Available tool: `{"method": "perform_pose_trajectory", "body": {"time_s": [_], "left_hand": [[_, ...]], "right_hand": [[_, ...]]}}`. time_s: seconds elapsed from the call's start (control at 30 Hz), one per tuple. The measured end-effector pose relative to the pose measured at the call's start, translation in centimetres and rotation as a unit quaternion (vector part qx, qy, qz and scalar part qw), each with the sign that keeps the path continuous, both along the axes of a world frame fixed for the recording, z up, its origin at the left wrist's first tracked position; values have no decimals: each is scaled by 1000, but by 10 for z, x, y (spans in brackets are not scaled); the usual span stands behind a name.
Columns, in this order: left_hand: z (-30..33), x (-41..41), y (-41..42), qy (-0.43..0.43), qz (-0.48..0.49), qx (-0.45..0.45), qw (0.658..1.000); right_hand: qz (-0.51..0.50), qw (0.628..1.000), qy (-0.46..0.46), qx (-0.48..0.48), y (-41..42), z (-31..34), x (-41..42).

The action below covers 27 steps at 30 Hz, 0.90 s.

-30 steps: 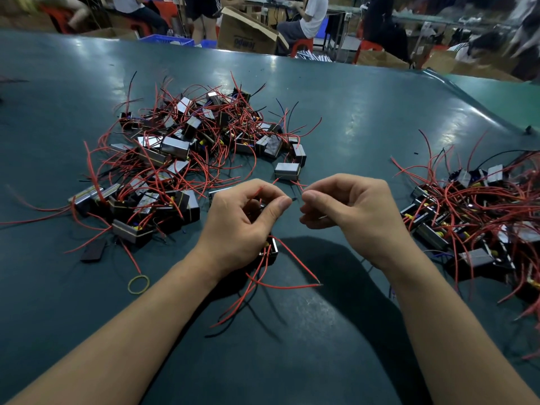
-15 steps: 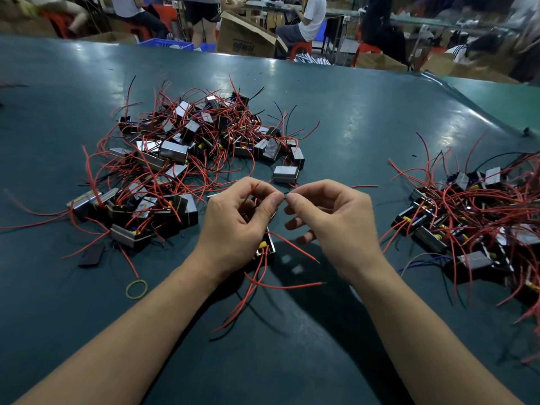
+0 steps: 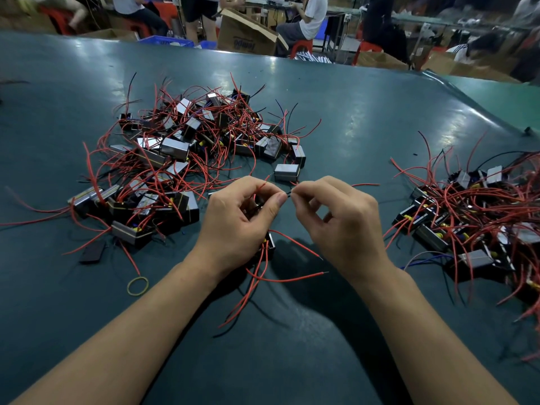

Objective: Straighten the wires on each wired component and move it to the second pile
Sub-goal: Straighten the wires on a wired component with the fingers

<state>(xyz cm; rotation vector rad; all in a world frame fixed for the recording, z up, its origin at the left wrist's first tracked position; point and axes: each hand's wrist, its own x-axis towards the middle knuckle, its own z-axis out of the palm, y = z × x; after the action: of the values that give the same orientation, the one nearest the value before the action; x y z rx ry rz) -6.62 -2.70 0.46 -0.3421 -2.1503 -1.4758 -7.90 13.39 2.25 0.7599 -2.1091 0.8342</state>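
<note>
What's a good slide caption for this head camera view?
Both hands, left and right, pinch a thin black wire of a wired component between two piles.

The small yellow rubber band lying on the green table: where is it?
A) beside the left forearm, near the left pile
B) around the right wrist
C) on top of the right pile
A: the small yellow rubber band lies flat on the green table, just outside the left forearm.

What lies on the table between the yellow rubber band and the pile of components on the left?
In the head view, a flat black piece and one red wire lie between the rubber band and the left pile.
</note>
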Motion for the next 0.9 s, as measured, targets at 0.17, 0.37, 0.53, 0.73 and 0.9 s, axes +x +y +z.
{"method": "perform_pose_trajectory", "body": {"time_s": [0.17,0.37,0.53,0.73,0.9], "left_hand": [[1,1,-2,19,-14,-24,999],[1,1,-3,36,-6,-61,997],[2,1,-4,64,-16,-90,994],[3,1,-4,83,-36,-99,991],[2,2,-3,105,-22,-130,986]], "right_hand": [[21,1000,-2,-8,5,0,-4],[0,999,20,35,9,0,-6],[74,954,-279,-80,10,9,-4],[131,819,-531,-174,14,17,-2],[52,747,-607,-266,2,15,-1]]}}
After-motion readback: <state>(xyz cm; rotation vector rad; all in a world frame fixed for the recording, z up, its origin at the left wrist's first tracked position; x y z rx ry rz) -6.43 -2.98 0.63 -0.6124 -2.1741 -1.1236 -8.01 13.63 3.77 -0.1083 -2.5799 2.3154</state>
